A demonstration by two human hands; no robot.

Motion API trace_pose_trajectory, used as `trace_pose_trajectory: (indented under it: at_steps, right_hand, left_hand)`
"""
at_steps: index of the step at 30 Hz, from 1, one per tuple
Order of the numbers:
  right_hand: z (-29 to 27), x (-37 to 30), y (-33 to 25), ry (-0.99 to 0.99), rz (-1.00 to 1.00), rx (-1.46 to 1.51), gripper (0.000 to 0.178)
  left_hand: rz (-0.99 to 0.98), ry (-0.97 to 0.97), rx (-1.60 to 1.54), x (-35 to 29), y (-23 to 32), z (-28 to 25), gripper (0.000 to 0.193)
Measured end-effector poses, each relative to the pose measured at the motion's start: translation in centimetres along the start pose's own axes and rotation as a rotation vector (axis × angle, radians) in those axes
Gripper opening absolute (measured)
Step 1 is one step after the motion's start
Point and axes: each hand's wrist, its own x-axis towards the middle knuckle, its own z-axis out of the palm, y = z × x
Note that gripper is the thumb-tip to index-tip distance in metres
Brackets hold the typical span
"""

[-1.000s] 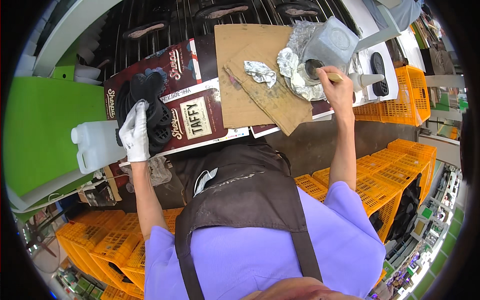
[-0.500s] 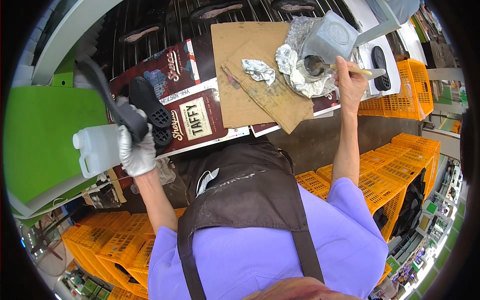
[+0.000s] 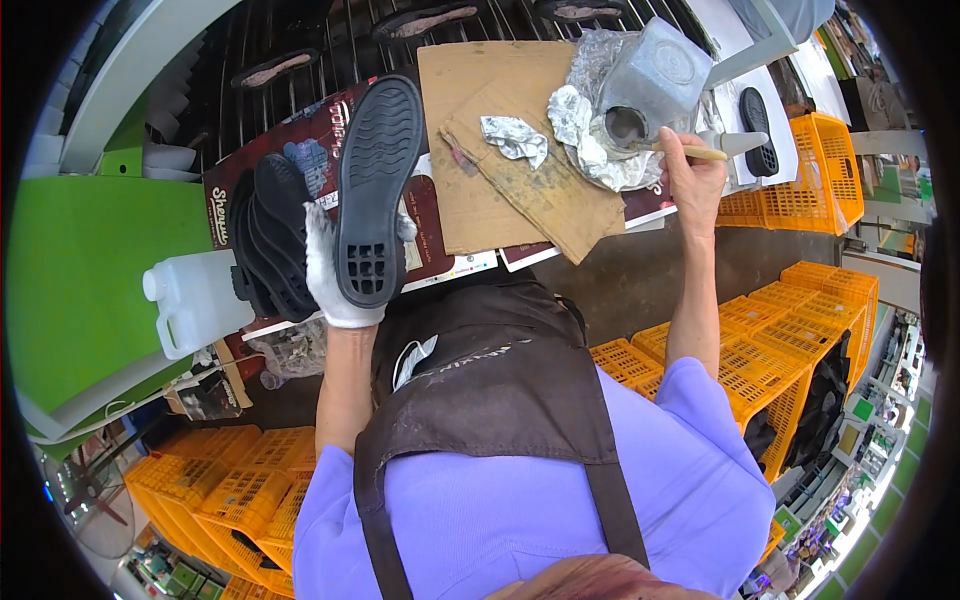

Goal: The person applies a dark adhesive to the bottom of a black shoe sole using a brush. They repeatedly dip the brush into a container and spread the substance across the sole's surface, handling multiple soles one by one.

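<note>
My left hand [image 3: 331, 270], in a whitish glove, grips a black shoe sole [image 3: 381, 165]. The sole stands lengthwise away from me, its wavy grooves and square heel openings facing up. To its left, several more black soles [image 3: 272, 235] lean together. My bare right hand [image 3: 693, 178] is closed around a brush [image 3: 706, 152] with a pale handle. The brush's tip is by the round mouth of a greyish plastic container [image 3: 660, 78], which lies tilted in crumpled clear wrap; the bristles cannot be made out. Crumpled white cloth [image 3: 572, 118] lies around the mouth.
Stained cardboard [image 3: 470, 205] with a crumpled white rag [image 3: 514, 140] covers the middle of the worktop. Beyond is a rack of dark bars [image 3: 350, 45] carrying soles. A white jug [image 3: 205, 303] stands at left by a green panel [image 3: 95, 270]. Orange crates [image 3: 745, 345] flank me.
My left hand has moved right with the sole, turning it from edge-on to show its grooved face. My right hand and the brush have shifted slightly down and left.
</note>
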Motion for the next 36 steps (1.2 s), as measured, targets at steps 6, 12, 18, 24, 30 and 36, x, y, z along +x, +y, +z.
trace_pose_trajectory:
  at_steps: [6, 12, 18, 24, 30, 36]
  right_hand:
    - [-1.5, 1.1, -0.4, -0.295, -0.340, -0.256, 0.014]
    - [-3.1, 2.1, -1.9, -0.732, -0.346, -0.352, 0.013]
    - [-4.6, 2.4, -3.5, -0.669, -0.244, -0.295, 0.014]
    - [-1.8, 1.3, -0.7, -0.276, 0.019, 0.265, 0.020]
    - [2.6, -1.9, -1.9, -0.142, -0.115, 0.698, 0.021]
    - [7.5, -8.0, -7.2, -0.303, -0.356, 0.689, 0.023]
  left_hand:
    - [-0.152, -0.003, -0.205, 0.9, -0.8, 1.2, 0.057]
    - [-0.221, -0.181, -0.082, 1.3, -2.1, 0.0, 0.071]
    - [0.090, -0.197, 0.219, 2.2, -2.4, 1.1, 0.066]
    - [0.531, -0.110, 0.900, 4.0, -2.6, -0.2, 0.077]
    - [0.825, 0.017, 1.008, 3.8, -3.4, 1.9, 0.041]
    - [0.668, -0.035, 1.345, 3.1, -3.9, 0.6, 0.054]
